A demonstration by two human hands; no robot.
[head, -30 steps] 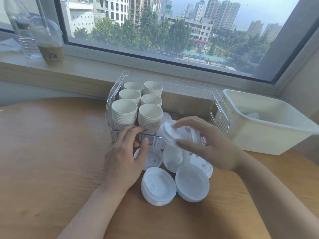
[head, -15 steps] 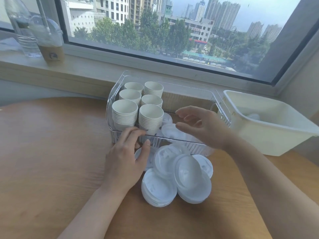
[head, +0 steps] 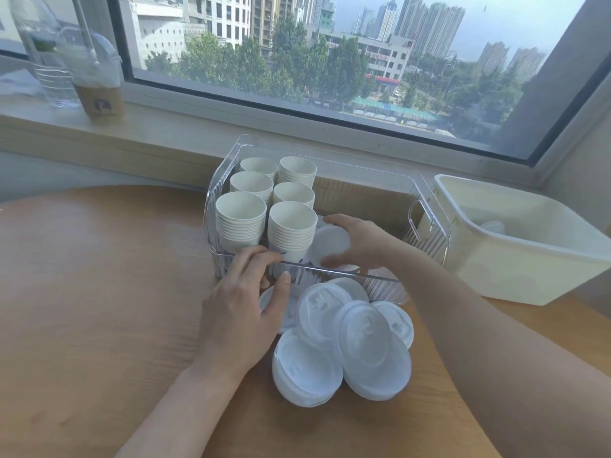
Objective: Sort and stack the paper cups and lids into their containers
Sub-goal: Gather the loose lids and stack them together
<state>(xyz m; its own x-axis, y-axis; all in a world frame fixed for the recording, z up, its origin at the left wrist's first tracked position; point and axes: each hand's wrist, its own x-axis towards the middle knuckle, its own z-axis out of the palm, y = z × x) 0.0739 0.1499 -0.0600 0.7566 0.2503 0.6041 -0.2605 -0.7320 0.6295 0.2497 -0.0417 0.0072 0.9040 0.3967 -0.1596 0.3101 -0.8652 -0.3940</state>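
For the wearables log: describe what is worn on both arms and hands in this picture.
Nothing worn shows. The left hand and right hand are bare: no gloves, rings or other markings are visible. Both forearms are uncovered as far as the picture's edge; no sleeve, cuff, watch or bracelet appears at either wrist. Anything above the forearms is out of view.

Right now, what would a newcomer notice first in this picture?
Six cup stacks fill the left of the clear bin, where the right hand holds a lid. Loose lids pile on the table before it, beside the left hand.
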